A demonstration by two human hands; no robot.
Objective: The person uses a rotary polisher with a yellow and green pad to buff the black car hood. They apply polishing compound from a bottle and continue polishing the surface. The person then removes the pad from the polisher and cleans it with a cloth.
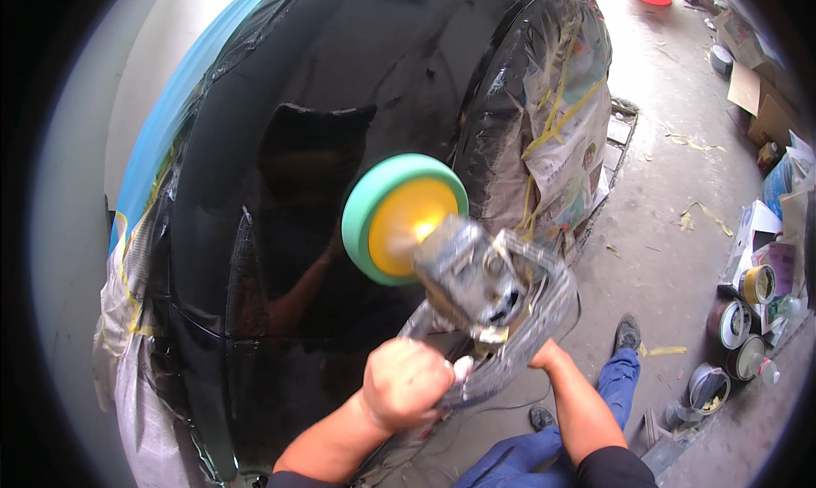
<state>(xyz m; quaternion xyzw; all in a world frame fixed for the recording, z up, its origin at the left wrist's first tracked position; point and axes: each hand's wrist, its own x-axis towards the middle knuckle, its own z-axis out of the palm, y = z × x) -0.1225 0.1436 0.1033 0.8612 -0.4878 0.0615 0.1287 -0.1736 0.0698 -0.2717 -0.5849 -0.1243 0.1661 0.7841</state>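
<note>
Car body panel [399, 54]: glossy black, smooth, mirrored surroundings like glass. Polishing pad [360, 241]: looked like matt green foam; yellow face [398, 224] inside it looked smooth, caught bright highlight. Polisher [472, 271]: grey casing looked scuffed, smeared, partly shiny. Masking at right: printed paper [501, 169], wrinkled, crossed by yellow tape [552, 131]. Far left: blue sheeting [153, 156] looked like smooth plastic. Near left: whitish sheet [149, 403] looked creased, woven. Floor [654, 275]: matt grey, concrete-like. Far right: carton [769, 122] was plain brown cardboard. Trousers [510, 464]: soft, matt blue cloth.
</note>
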